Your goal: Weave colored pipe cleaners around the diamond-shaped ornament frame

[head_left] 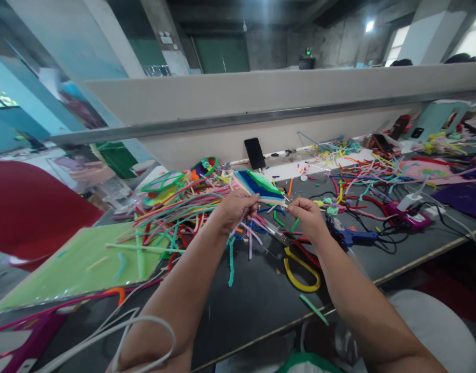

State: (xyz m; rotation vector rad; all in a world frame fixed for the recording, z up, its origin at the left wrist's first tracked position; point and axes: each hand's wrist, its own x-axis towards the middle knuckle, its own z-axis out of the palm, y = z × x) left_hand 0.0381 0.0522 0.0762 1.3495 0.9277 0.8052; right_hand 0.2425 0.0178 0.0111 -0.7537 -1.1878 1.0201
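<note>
A flat striped panel of what look like pipe cleaners, in light green, dark blue, pale blue and cream, is raised over the dark worktable. My left hand grips its lower left edge between thumb and fingers. At the lower right corner, my right hand pinches the end of a cream strip of the panel. Below the hands lie scissors with a yellow handle, their blades partly covered by loose pieces. A blue glue gun rests right of my right hand.
Many coloured pipe cleaners spread over the table's left, partly on a green sheet. A phone leans against the back partition. A magenta power strip with cables sits at right. A red chair stands left.
</note>
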